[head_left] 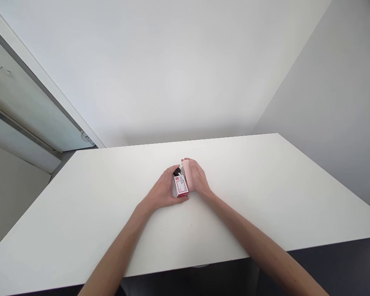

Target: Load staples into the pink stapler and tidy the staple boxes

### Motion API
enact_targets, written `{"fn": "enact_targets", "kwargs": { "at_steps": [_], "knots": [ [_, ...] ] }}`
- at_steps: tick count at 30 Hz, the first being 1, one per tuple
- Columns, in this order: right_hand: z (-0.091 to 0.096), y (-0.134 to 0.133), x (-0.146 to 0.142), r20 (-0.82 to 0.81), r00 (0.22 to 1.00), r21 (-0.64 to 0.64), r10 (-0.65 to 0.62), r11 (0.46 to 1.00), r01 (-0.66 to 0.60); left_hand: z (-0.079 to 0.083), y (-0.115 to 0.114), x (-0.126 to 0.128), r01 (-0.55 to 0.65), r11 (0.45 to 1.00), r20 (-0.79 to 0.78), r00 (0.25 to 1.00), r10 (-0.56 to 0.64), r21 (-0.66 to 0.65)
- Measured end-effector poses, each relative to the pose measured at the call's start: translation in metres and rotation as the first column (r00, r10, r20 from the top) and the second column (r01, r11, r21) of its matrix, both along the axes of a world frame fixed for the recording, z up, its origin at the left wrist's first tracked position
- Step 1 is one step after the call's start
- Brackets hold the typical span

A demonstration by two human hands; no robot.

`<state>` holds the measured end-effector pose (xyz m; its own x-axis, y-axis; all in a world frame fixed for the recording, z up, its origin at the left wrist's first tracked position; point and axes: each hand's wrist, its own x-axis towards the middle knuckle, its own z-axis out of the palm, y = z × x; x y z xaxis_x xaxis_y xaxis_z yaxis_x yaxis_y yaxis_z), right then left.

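Note:
A small white box with red print [181, 187] stands on the white table [265, 197] near its middle. My left hand [163, 190] curls round the box's left side, fingers closed against it. My right hand [196, 177] presses against the box's right side and top, fingers together over a pale flap or lid. A small black part [176, 172] shows at the top of the box between the two hands. What is inside the box is hidden.
The table's far edge meets a plain white wall [172, 74]. A grey wall [336, 102] rises at the right. At the left stands a door or panel frame [33, 107] with a metal hinge. The near table edge runs across the bottom.

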<state>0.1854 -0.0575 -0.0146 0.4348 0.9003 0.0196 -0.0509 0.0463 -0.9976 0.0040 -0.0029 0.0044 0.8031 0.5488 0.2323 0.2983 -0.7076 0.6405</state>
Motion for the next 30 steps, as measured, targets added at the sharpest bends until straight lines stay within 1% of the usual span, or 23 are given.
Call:
{"fn": "enact_targets", "kwargs": {
  "at_steps": [6, 13, 17, 20, 23, 30],
  "knots": [
    [-0.0038, 0.0012, 0.0010, 0.005, 1.000, 0.004, -0.006, 1.000, 0.006, -0.0029, 0.0003, 0.0008, -0.011, 0.999, 0.032, 0.999, 0.010, 0.051],
    [-0.0060, 0.0020, 0.0014, 0.022, 1.000, 0.004, -0.005, 1.000, 0.005, -0.0060, 0.0008, 0.0008, -0.065, 0.996, -0.014, 0.998, 0.066, 0.058],
    [-0.0049, 0.0010, 0.0014, 0.017, 1.000, 0.011, -0.004, 1.000, 0.004, -0.0047, 0.0014, 0.0012, -0.032, 0.994, -0.001, 0.999, 0.032, 0.106],
    [-0.0045, 0.0007, 0.0014, 0.005, 1.000, 0.005, -0.001, 1.000, 0.001, -0.0024, 0.0009, 0.0013, -0.022, 0.996, -0.025, 0.999, 0.024, 0.091],
    [-0.0049, 0.0011, 0.0013, 0.008, 1.000, 0.000, -0.003, 1.000, 0.003, -0.0014, 0.0001, 0.0014, -0.050, 0.997, -0.048, 0.997, 0.053, 0.065],
    [-0.0050, 0.0006, 0.0014, 0.026, 1.000, -0.005, -0.003, 1.000, 0.003, -0.0047, 0.0034, -0.0014, -0.116, 0.990, -0.056, 0.991, 0.120, 0.074]
  ]
}}
